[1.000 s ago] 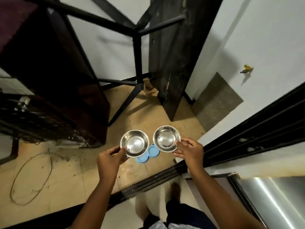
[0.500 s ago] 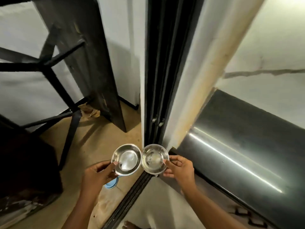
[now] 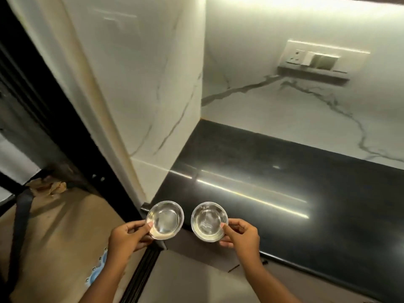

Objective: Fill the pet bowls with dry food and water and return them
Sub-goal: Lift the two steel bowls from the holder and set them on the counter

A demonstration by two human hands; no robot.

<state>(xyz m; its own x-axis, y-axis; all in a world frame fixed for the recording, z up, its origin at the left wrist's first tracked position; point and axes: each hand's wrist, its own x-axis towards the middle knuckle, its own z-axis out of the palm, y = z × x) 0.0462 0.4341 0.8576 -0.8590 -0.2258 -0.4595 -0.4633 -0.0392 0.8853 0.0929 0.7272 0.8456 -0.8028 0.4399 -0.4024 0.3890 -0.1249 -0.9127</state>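
Note:
Two small steel pet bowls are held side by side in front of me, both with nothing in them. My left hand (image 3: 127, 236) pinches the rim of the left bowl (image 3: 165, 219) with thumb inside. My right hand (image 3: 240, 236) grips the right bowl (image 3: 209, 220) the same way. Both bowls hover at the near left corner of a black countertop (image 3: 284, 193). The blue bowl stand (image 3: 96, 273) lies on the floor at lower left, mostly hidden behind my left forearm.
A white marble wall column (image 3: 140, 84) rises left of the counter, with a marble backsplash and a switch and socket plate (image 3: 314, 56) behind it. A black sliding door frame (image 3: 50, 110) and floor track (image 3: 142, 272) run along the left. Crumpled brown paper (image 3: 49, 186) lies on the tan floor.
My view has swung right from the floor and door frame to the black countertop. Both hands kept their bowls, which now sit a little further apart over the counter's corner.

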